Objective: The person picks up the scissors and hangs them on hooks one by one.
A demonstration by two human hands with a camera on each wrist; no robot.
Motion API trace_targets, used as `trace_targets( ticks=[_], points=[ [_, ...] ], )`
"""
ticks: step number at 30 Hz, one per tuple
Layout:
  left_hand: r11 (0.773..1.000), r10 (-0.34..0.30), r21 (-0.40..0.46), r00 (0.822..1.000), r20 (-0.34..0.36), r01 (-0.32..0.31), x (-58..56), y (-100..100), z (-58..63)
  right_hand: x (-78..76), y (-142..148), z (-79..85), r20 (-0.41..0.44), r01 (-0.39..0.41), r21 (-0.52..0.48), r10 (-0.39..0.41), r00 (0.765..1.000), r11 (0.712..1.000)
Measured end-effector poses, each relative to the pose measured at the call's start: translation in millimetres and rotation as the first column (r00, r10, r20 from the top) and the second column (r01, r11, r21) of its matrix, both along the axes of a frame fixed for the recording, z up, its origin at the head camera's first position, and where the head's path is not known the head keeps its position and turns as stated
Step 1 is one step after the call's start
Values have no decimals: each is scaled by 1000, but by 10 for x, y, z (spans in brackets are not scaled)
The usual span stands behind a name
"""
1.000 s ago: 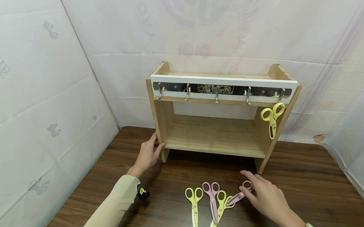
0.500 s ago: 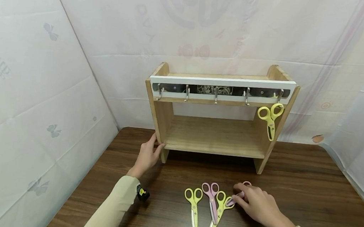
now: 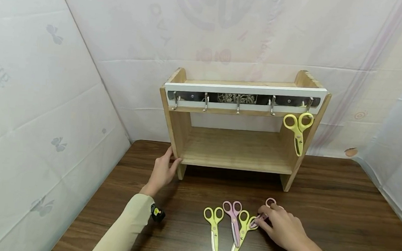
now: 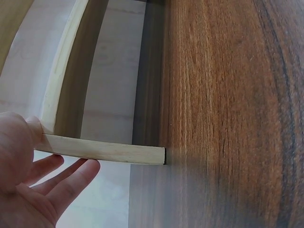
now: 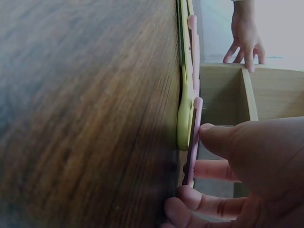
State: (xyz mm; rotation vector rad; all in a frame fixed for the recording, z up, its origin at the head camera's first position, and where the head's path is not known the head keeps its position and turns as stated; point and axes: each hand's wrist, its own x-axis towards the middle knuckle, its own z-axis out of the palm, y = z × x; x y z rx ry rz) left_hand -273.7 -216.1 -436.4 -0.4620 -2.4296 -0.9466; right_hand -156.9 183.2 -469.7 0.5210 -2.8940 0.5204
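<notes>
— So where are the small pink plastic-handled scissors (image 3: 263,213)?
— On the dark wooden table (image 3: 339,215), lying aslant at the right end of a row, their tip touching a yellow pair (image 3: 242,233). The right hand (image 3: 283,226) has its thumb and fingers curled onto their handle, pinching it; the right wrist view shows the thumb (image 5: 223,140) pressing the pink edge.
— And the other hand?
— The left hand (image 3: 162,171) rests with relaxed, straight fingers against the lower left side of the light wooden shelf rack (image 3: 236,150).
— Anything else?
— Another yellow pair (image 3: 214,229) and a pink pair (image 3: 234,220) lie to the left. One yellow pair (image 3: 298,129) hangs from the rightmost metal hook (image 3: 309,104).
</notes>
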Motion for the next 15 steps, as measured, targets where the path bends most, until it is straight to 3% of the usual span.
trace_targets(
  ticks=[8,15],
  points=[
    [1000,0,1,1000,-1,0,10,8,-7,-3,20,9,51,-20,4,20,999,1000],
    [1000,-6,2,1000,6,6,26,16,21,24,127,-2,-25,-92,19,93,995,996]
  ],
)
